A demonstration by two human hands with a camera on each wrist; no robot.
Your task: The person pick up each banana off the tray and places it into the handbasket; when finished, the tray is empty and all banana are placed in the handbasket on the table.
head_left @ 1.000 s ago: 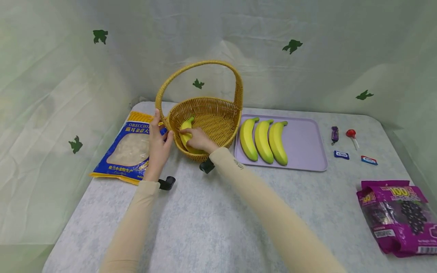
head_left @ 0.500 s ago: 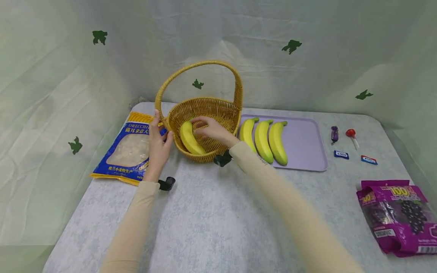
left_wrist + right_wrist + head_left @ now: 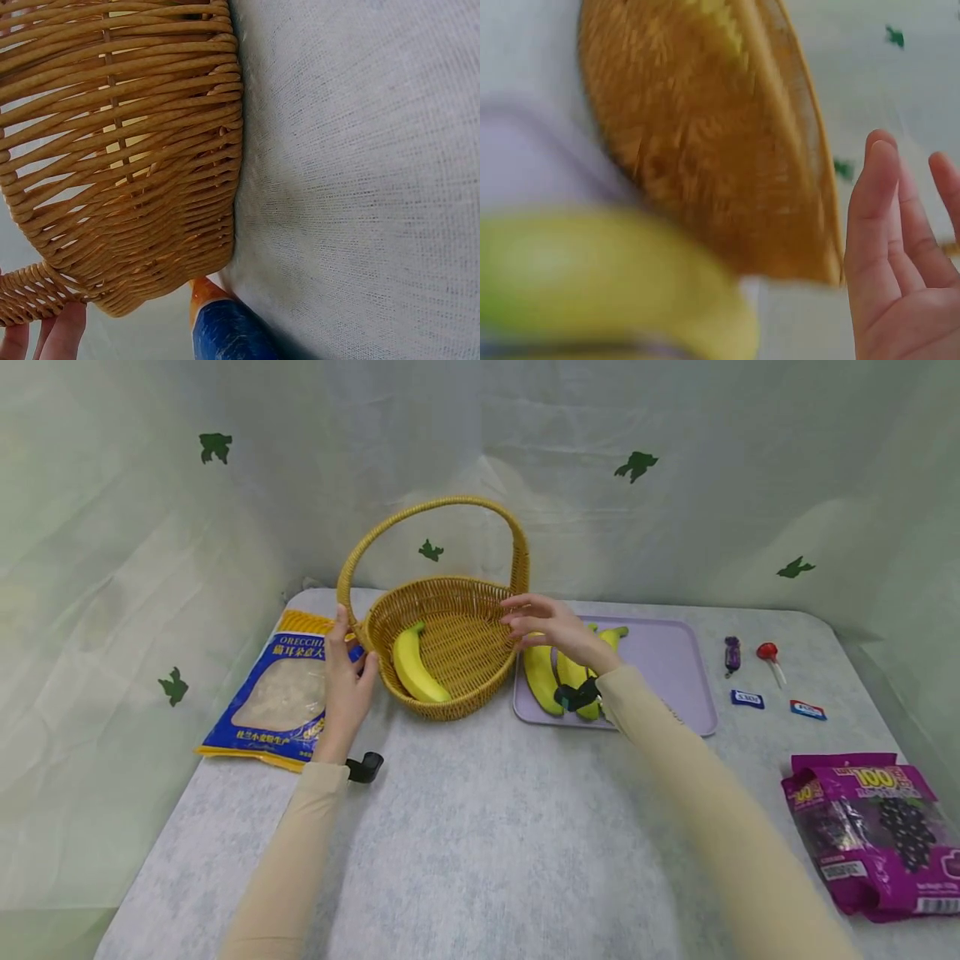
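Observation:
A woven wicker basket (image 3: 468, 652) with a tall arched handle stands at the back of the table. One yellow banana (image 3: 416, 670) lies inside, along its left wall. My left hand (image 3: 348, 693) holds the basket at the left foot of the handle; its fingertips (image 3: 66, 334) rest against the wicker in the left wrist view. Past the basket's right rim, my right hand (image 3: 558, 631) hovers over bananas (image 3: 538, 681) on a lilac tray (image 3: 667, 677). Its fingers are spread and hold nothing. Hand and wrist camera partly hide the tray's bananas. A blurred banana (image 3: 607, 277) appears close in the right wrist view.
A blue and yellow pasta bag (image 3: 281, 693) lies left of the basket. Right of the tray are a lollipop (image 3: 768, 653) and several small wrapped candies (image 3: 747, 698). A purple grape-candy bag (image 3: 873, 835) lies at the right front. White cloth hangs behind the table.
My right hand has let go of the banana in the basket and moved right, out over the tray. The left hand has stayed at the handle.

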